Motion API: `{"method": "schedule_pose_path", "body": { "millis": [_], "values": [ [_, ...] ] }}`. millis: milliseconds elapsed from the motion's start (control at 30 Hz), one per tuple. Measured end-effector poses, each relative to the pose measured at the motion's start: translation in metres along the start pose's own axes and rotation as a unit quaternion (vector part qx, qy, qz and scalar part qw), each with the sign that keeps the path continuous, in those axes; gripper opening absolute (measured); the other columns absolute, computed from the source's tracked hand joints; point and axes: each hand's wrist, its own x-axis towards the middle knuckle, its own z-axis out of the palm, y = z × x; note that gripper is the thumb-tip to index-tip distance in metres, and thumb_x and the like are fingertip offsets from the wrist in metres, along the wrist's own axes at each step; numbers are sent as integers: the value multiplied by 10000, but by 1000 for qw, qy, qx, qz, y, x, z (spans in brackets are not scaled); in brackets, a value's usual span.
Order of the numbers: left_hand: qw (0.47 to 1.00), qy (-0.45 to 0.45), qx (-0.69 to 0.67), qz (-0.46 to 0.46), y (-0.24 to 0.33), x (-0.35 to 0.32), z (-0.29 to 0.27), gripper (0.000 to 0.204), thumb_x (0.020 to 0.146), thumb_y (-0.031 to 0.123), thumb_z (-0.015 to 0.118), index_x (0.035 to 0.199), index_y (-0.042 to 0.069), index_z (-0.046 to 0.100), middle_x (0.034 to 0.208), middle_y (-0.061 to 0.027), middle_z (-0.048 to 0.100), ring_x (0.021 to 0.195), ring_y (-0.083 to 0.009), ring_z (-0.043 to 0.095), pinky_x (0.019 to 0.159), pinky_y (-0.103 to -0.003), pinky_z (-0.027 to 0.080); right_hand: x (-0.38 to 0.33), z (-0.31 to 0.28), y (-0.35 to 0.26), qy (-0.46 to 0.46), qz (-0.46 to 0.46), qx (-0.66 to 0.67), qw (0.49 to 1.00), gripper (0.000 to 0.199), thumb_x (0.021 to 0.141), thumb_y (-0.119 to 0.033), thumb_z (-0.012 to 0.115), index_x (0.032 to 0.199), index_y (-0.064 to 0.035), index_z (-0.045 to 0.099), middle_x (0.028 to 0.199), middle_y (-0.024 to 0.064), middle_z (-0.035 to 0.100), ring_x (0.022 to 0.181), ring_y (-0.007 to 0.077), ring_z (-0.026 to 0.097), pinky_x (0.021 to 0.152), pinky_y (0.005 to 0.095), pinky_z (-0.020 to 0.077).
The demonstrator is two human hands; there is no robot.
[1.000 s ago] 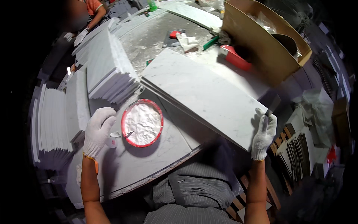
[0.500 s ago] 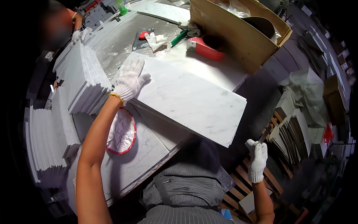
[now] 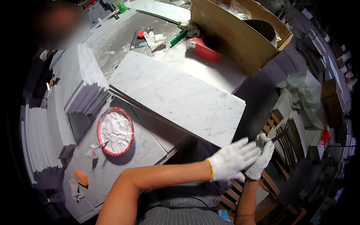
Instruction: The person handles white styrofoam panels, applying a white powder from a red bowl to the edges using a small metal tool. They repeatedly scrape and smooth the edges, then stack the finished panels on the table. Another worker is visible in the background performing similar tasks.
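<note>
My left hand (image 3: 235, 159), in a white knit glove, is stretched out flat beside my right hand, its fingers slightly blurred; it holds nothing. My gloved right hand (image 3: 259, 159) is closed round a thin, dark, blade-like tool (image 3: 279, 135), whose handle is hidden in the fist. Both hands are just off the near right corner of a long white marble slab (image 3: 180, 97) with grey veins. This slab lies at a slant on another one. To its left stands a red-rimmed bowl (image 3: 117, 131) of crumpled-looking white material, with a thin stick-like tool leaning in it.
Upright slab stacks (image 3: 80, 82) line the left side, with a person behind them. A cardboard box (image 3: 232, 35), a red container (image 3: 204, 49) and a white glove (image 3: 154, 40) lie on the far side. An orange block-shaped thing (image 3: 80, 178) is near left. Wooden pallets (image 3: 268, 183) are at right.
My left hand has left the slab's far left end and swung right, next to my right hand. The bowl, partly covered by my arm before, now shows fully. My right hand keeps the dark tool.
</note>
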Motion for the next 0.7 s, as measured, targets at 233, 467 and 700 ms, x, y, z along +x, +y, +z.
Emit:
{"method": "schedule_pose_path", "body": {
  "millis": [233,467,700],
  "values": [
    [930,124,-279,-204,27,-90,19,324,882,280,652,1087,31,622,1034,-128,641,975,-325,614,890,-397,494,17,43,0,-125,-57,-90,986,254,1050,-144,395,1196,38,495,1304,189,567,1257,258,527,1091,396,422],
    [693,243,-488,-472,12,-123,-12,259,949,143,616,1157,3,551,1029,-52,623,957,-120,601,891,-271,484,41,100,4,-224,-138,-271,926,173,1015,-128,514,1086,-1,608,870,-24,535,782,56,444,715,211,388],
    [569,258,-592,-509,1,-108,-21,402,955,246,630,1186,-48,482,1058,-125,593,948,-181,635,868,-306,520,44,102,-6,-199,-146,-325,913,175,1006,-140,528,1040,5,621,835,-1,582,769,67,479,714,228,410]
  ]
}}
